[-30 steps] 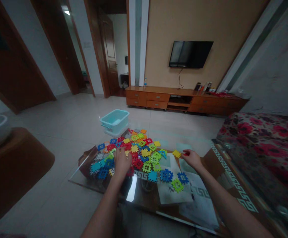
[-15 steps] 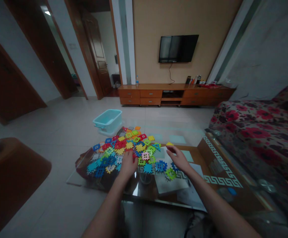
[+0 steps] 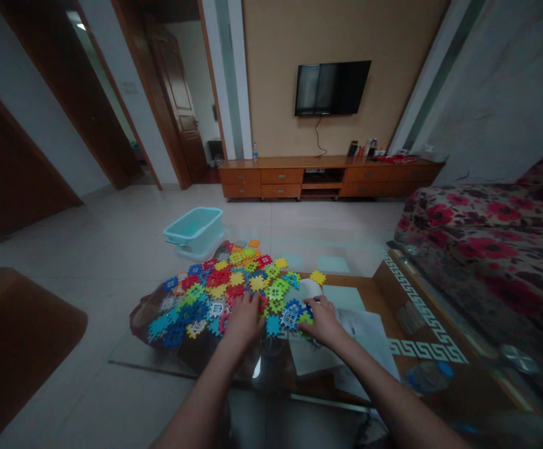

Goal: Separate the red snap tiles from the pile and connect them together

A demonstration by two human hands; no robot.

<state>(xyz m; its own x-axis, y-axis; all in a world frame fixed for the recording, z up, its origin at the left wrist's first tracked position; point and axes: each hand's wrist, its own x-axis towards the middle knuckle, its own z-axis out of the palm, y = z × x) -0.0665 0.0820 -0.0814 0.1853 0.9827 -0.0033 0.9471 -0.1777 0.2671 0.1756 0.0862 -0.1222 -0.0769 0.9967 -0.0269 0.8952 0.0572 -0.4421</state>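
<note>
Evidently, the right hand (image 3: 324, 319) is narrow, its fingers curled over one lime-green notched plastic tile (image 3: 305, 320); whether it grips the tile cannot be told. The left hand (image 3: 246, 316) has its fingers bent down onto the heap of interlocking plastic tiles (image 3: 218, 290), by some red ones; its fingertips are hidden, so any hold is unclear. Between the two hands lie one light-blue tile (image 3: 273, 325) and, beside the right, one blue window-lattice tile (image 3: 290, 317). The heap, too overlapped to count, covers the left part of one glass-topped table (image 3: 278, 363). One yellow tile (image 3: 317, 277) sits apart, beyond the right hand. Past the heap stands one turquoise plastic tub (image 3: 205, 240); farther off, one wall-mounted television (image 3: 332, 88).
</note>
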